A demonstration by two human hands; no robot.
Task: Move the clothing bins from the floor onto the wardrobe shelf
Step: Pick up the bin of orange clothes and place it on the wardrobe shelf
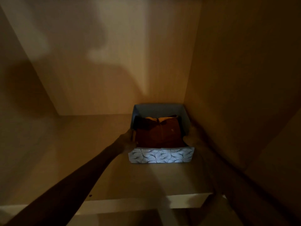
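Bin [161, 156] sits on the shelf [81, 160], right of centre frame. Its long axis appears to run away from me toward the back panel [114, 62]. Folded clothes [159, 134] inside. Left hand [127, 141] clasps the left wall, thumb over the rim. Right hand [191, 136] lies against the right wall; too dark for me to tell its grip. Bin's right side is just beside the wardrobe side wall [244, 79], rear near the back panel. I judge free shelf lies only toward frame left.

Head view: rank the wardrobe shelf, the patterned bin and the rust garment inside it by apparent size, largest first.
1. wardrobe shelf, which bears the bin.
2. patterned bin.
3. rust garment, lying within the bin's walls.
Nearness to the camera does not upset this order.
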